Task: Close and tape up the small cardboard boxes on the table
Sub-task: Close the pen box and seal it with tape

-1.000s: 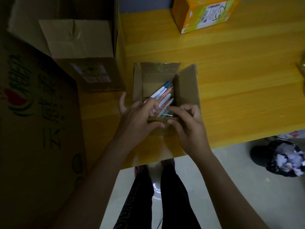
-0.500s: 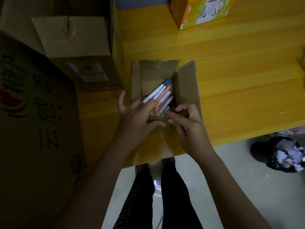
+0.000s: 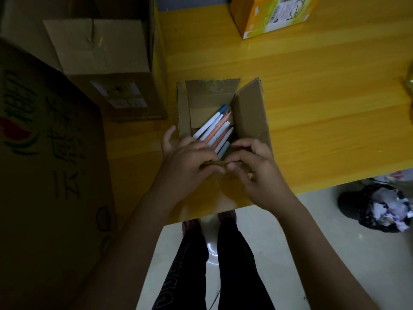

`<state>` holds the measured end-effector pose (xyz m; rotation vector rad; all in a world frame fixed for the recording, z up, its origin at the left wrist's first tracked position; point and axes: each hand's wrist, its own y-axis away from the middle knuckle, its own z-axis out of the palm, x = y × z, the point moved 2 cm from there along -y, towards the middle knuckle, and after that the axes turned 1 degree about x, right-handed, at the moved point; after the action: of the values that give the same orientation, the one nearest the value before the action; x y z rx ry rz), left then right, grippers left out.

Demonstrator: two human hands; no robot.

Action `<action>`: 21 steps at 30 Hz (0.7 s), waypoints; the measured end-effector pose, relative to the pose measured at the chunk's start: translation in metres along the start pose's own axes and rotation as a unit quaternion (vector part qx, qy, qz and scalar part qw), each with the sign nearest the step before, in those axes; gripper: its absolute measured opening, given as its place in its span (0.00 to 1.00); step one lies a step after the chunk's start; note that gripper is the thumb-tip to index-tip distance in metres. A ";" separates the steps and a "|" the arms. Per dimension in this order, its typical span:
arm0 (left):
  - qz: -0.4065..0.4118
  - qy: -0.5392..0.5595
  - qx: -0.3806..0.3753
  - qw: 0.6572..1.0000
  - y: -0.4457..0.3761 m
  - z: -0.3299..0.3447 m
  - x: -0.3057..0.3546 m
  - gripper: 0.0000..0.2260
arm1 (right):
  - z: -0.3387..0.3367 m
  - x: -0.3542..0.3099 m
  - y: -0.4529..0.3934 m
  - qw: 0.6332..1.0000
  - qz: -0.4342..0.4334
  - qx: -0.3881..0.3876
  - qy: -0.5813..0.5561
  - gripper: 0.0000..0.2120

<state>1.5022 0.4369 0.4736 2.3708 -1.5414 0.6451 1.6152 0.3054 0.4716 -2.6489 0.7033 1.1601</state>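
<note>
Head view
Small box (image 3: 250,121): open, mid surface (image 3: 312,90), pens (image 3: 215,130) inside.
Left hand (image 3: 185,157): pinching near flap (image 3: 214,164).
Right hand (image 3: 257,166): gripping the same flap.

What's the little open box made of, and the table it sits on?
The small box looks like plain brown cardboard: matte, creased flaps, rough cut edges. The table looks like wood or a wood-look laminate: yellow-orange, with long grain lines and a slight sheen.
</note>
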 end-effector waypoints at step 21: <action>0.012 -0.286 -0.273 0.918 -0.021 0.009 0.026 0.15 | 0.005 -0.022 -0.030 0.921 0.077 -0.369 0.100 0.07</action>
<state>1.5327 0.4207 0.4792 2.1755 -1.6655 -0.4862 1.6136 0.3408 0.4828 -3.4280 0.5931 1.4307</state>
